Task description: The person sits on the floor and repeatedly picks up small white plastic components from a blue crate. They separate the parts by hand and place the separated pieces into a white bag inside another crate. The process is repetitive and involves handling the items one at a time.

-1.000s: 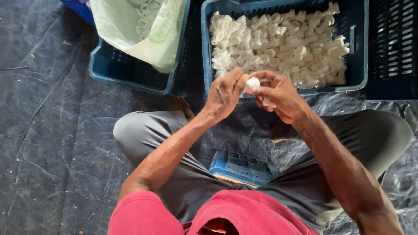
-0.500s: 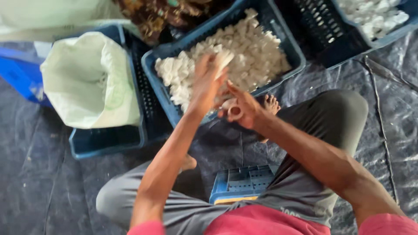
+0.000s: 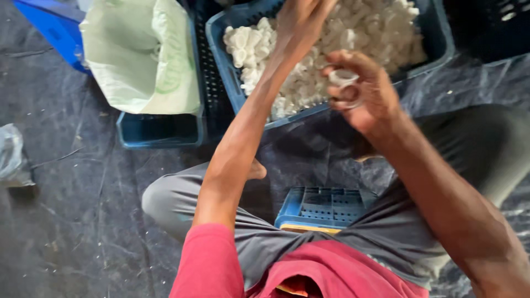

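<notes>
Though blurred, right hand pinches white piece; left hand cropped, grip unclear.

The left hand is cut off by the top edge, its fingers unseen.

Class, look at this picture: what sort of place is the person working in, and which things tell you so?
Probably an informal sorting or packing spot on the floor: a dark plastic sheet as ground cover, a blue crate heaped with small white pieces, and a sack-lined crate beside it.
</notes>
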